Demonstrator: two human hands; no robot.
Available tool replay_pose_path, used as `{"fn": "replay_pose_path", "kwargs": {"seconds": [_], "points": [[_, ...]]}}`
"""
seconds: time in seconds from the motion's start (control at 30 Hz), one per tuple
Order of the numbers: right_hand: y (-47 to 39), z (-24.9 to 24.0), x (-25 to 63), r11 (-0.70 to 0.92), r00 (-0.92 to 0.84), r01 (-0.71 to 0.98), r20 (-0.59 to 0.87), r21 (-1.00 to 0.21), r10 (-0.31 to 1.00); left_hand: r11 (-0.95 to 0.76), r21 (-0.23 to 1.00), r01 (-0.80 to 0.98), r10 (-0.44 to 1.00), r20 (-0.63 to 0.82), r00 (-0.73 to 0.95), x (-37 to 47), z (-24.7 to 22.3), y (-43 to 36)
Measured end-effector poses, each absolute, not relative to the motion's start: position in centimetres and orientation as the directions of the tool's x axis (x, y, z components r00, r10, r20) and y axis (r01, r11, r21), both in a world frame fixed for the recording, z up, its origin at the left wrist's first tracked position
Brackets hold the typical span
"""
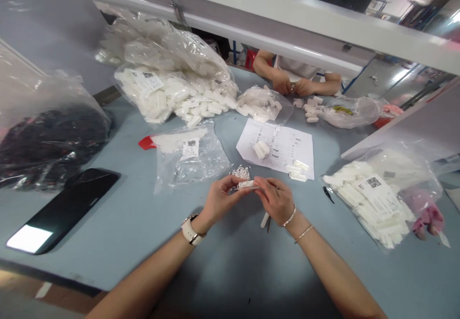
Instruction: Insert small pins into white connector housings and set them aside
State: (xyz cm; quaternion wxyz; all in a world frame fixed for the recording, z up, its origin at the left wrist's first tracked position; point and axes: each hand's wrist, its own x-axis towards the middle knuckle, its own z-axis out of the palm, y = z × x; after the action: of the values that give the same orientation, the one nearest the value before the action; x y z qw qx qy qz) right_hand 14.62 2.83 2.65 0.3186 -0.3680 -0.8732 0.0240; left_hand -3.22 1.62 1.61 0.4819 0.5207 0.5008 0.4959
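Observation:
Between my two hands is a small white plastic part (246, 185), held level above the table. My left hand (220, 199) pinches its left end. The fingers of my right hand (276, 200) close on its right end. Just behind the part lies a pile of tiny white pieces (240, 171). A thin white stick-like item (265, 220) shows under my right hand, beside a dark one. On the printed paper sheet (251, 139) rest a few white housings (261, 150), with several more (297, 170) at its right corner.
Bags of white parts stand at the back left (158, 101) and right (377, 199). A flat clear bag (190, 161), a black phone (64, 209) and a bag of dark items (50, 142) lie left. A shelf beam (287, 12) crosses above; another person's hands (293, 85) work behind.

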Motion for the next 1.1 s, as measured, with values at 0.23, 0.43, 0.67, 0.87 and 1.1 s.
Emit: {"fn": "replay_pose_path", "kwargs": {"seconds": [0.23, 0.43, 0.67, 0.87, 1.1], "points": [[3.2, 1.7, 14.5, 0.707, -0.461, 0.575, 0.551, -0.411, 0.695, -0.011, 0.998, 0.056, 1.000, 0.009, 0.028, -3.4, 1.0, 1.8], [3.7, 1.2, 14.7, 0.532, -0.244, 0.635, 0.509, -0.559, 0.826, -0.008, 0.995, 0.098, 0.998, 0.015, -0.067, -3.6, 0.8, 2.2], [3.8, 0.5, 14.3, 0.525, -0.449, 0.789, 0.284, -0.320, 0.847, -0.043, 0.984, 0.172, 0.994, 0.059, -0.091, -3.7, 0.5, 2.3], [3.8, 0.5, 14.2, 0.507, -0.460, 0.783, 0.212, -0.360, 0.862, -0.046, 0.971, 0.233, 0.992, 0.071, -0.101, -3.6, 0.8, 2.2], [4.2, 1.5, 14.6, 0.180, -0.153, 0.391, 0.129, -0.902, 0.980, -0.048, 0.955, 0.293, 0.994, 0.074, -0.079, -3.5, 1.2, 2.1]]}}
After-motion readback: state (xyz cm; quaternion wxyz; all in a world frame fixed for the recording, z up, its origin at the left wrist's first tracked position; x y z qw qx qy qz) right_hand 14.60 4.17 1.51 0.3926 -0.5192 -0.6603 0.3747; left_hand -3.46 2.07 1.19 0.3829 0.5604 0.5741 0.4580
